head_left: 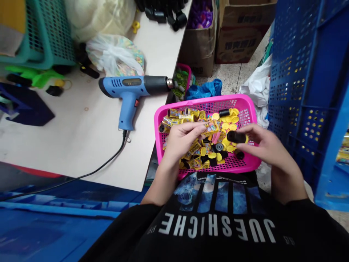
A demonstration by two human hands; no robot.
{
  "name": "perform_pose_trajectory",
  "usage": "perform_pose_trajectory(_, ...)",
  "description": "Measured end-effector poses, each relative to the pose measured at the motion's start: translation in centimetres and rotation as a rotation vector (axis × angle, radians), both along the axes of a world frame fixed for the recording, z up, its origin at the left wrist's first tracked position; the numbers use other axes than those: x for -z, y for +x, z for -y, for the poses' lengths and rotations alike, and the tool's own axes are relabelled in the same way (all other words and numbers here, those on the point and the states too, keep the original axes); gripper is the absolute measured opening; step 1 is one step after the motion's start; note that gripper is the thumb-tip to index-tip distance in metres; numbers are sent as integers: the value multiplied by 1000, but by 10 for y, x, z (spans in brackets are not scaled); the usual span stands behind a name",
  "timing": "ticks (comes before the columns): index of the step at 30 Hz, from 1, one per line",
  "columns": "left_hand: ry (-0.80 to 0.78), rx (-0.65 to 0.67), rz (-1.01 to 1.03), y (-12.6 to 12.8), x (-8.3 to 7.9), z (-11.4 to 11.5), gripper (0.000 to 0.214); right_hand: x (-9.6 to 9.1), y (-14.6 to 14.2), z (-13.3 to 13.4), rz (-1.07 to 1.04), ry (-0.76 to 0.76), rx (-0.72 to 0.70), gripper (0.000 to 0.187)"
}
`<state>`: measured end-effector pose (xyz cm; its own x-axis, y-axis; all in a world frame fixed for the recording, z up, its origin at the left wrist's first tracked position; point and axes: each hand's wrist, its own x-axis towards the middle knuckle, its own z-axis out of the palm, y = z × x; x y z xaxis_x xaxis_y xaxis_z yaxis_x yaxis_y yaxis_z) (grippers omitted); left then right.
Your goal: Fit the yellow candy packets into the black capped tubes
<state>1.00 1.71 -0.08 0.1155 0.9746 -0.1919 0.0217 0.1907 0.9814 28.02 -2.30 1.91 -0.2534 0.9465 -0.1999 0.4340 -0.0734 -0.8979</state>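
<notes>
Over a pink plastic basket (204, 102) both hands hold small pieces. My left hand (185, 138) pinches a yellow printed label sleeve (212, 128) between thumb and fingers. Held by its side in my right hand (263, 143) is a small black canister (236, 137) with a yellow end, its dark end facing my left hand. A narrow gap separates the sleeve from the canister. Below them in the basket lie several yellow-labelled canisters (174, 116), yellow caps (231, 120) and bare black canisters (224, 112).
A blue heat gun (128, 91) lies on the white table (92, 145) at left, its nozzle towards the basket and its cord running left. Tied plastic bags (117, 54) and green baskets (54, 32) stand behind. Blue crates (294, 91) rise at right; cardboard boxes (234, 43) stand ahead.
</notes>
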Motion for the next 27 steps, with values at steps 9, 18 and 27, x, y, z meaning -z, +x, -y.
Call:
perform_pose_trajectory(9, 26, 141, 28, 4, 2, 5, 28, -6, -16, -13, -274, 101, 61, 40)
perform_pose_trajectory(18, -107, 261, 140, 18, -7, 11, 38, 0, -22, -16, -48, 360, -72, 46)
perform_pose_trajectory(27, -146, 244, 343, 26, -7, 14, 28, 16, -47, -4, -634, -219, 109, 48)
